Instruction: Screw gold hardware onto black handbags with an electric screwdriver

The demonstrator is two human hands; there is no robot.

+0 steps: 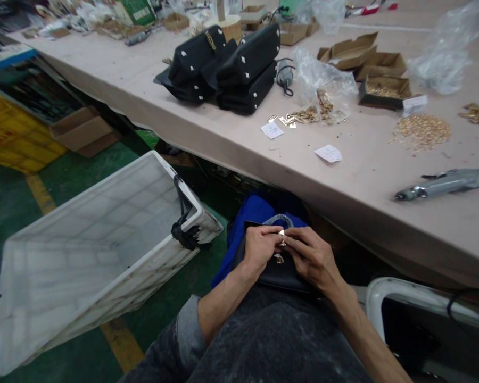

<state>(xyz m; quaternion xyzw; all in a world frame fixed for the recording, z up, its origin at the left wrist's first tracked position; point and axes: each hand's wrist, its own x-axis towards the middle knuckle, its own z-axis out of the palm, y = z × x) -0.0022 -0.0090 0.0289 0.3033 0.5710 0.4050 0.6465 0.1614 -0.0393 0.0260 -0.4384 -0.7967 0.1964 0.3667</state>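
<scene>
A black handbag (277, 277) lies on my lap, its light grey wrapped handle (280, 219) beyond my fingers. Both hands meet above it at a small gold metal fitting (282, 238). My left hand (259, 246) is closed, thumb and forefinger pinching the fitting's left side. From the right, my right hand (311, 255) pinches the same fitting with its fingertips. Just below, a second gold piece, a clasp part (279, 259), sits on the bag's black surface. Whether the pinched fitting is fixed to the bag I cannot tell.
Black handbags (245, 64) lie stacked on the long table (231, 135). Gold fittings (313, 113), a heap of small gold parts (421, 131), cardboard boxes (385, 90) and a grey electric screwdriver (443, 183) lie there too. A white crate (83, 223) stands at left, another white bin (377, 298) at right.
</scene>
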